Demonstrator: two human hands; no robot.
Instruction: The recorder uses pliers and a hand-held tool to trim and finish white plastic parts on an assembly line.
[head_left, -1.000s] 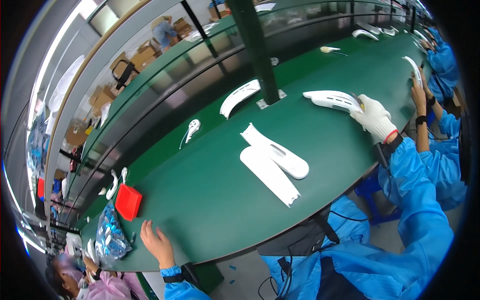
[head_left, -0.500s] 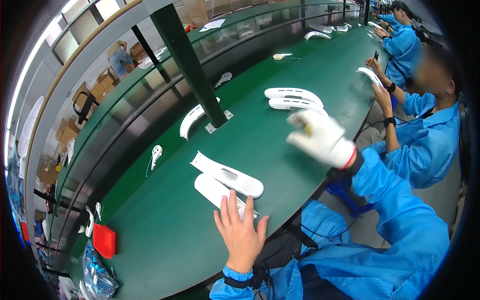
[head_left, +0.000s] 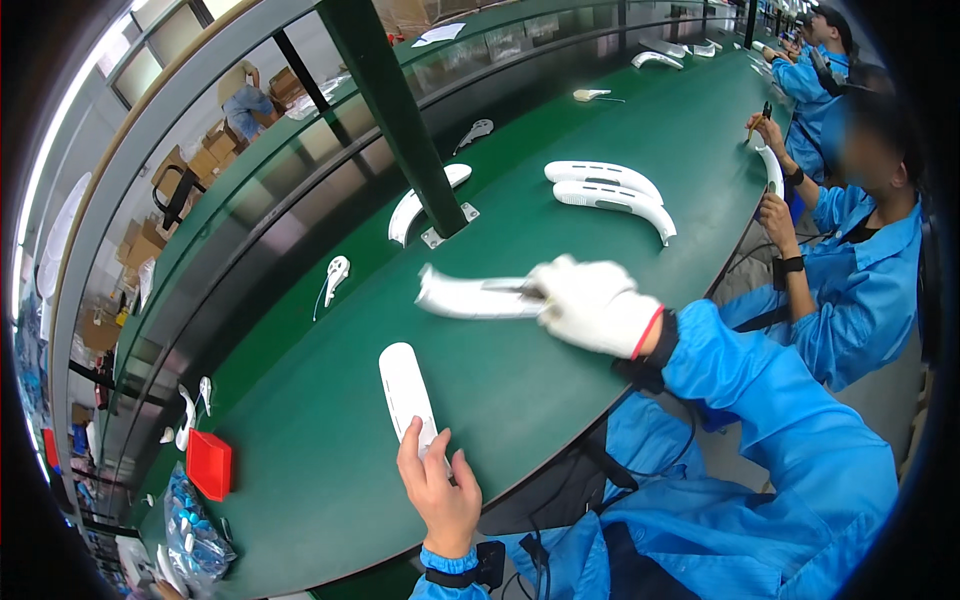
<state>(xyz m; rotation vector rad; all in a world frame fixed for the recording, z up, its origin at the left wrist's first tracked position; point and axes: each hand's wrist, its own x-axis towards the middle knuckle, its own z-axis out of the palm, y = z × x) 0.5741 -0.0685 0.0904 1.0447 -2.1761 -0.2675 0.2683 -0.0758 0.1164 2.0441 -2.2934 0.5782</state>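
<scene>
My right hand (head_left: 595, 305), in a white knitted glove with a red-edged cuff, is closed around one end of a curved white plastic shell (head_left: 470, 297). The shell appears to be held above the table, its free end pointing left and slightly blurred. Nearer to me, my bare left hand (head_left: 442, 492) grips the near end of a long white plastic cover (head_left: 405, 380) with a rounded far end. That cover points away from me, and the fingers hide its near end. Beyond my right hand, two curved white shells (head_left: 610, 190) lie side by side.
A green post (head_left: 390, 110) stands on the green table (head_left: 310, 450), with another white shell (head_left: 410, 215) behind its foot. At the left are a red tray (head_left: 210, 465) and a plastic bag (head_left: 190, 525) of small blue parts. A co-worker (head_left: 850, 270) sits at the right.
My right hand has moved left and taken up the shell that lay beside my left hand. The left hand has shifted left, closed on the cover and turned it to point away from me.
</scene>
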